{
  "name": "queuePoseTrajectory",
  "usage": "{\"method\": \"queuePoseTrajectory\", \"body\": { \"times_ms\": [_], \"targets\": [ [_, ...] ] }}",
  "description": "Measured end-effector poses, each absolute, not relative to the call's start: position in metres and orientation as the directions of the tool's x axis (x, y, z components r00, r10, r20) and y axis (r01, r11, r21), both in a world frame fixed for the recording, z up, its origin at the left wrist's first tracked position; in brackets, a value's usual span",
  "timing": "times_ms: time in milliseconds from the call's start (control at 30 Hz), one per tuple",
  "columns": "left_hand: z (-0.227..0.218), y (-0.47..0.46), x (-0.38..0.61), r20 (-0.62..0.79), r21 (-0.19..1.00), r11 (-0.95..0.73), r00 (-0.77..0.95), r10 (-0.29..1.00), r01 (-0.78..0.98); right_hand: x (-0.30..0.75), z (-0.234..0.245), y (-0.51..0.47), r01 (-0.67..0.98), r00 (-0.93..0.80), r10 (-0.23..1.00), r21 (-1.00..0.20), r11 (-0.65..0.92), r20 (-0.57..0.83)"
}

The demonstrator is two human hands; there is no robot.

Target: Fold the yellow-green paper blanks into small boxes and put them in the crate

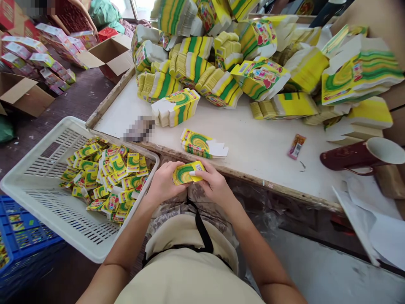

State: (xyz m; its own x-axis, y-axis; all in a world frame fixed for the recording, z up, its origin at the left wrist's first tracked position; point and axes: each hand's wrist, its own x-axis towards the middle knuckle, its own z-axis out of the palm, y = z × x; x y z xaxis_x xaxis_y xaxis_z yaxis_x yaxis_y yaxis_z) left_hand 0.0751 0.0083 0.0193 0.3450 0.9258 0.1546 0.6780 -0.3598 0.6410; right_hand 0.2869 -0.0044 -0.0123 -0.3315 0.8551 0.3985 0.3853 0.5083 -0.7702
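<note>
Fingers (212, 177) closed round small carton (186, 173)

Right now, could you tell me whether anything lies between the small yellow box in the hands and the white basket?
Nothing visible does: the small yellow box sits between left hand and right hand, with the white basket close beside.
</note>
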Motion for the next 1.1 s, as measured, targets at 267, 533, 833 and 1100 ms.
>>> {"method": "queuePoseTrajectory", "body": {
  "times_ms": [267, 533, 833, 1100],
  "targets": [
    [0.021, 0.003, 0.077, 0.16, 0.58, -0.408, 0.392, 0.906, 0.706, 0.294, -0.012, -0.004, 0.397, -0.408, 0.853, -0.778, 0.486, 0.325],
    [0.02, 0.0, 0.079, 0.164, 0.625, -0.411, 0.403, 0.9, 0.664, 0.278, -0.022, -0.008, 0.158, -0.215, 0.952, -0.954, 0.253, 0.217],
    [0.014, 0.003, 0.03, 0.157, 0.529, -0.3, 0.256, 0.954, 0.794, 0.267, -0.016, 0.012, 0.328, -0.156, 0.946, -0.889, 0.32, 0.283],
    [0.011, -0.004, -0.051, 0.216, 0.397, 0.021, -0.116, 0.969, 0.918, 0.288, -0.037, 0.08, 0.797, 0.089, 0.952, -0.594, 0.108, 0.293]
  ]
}}
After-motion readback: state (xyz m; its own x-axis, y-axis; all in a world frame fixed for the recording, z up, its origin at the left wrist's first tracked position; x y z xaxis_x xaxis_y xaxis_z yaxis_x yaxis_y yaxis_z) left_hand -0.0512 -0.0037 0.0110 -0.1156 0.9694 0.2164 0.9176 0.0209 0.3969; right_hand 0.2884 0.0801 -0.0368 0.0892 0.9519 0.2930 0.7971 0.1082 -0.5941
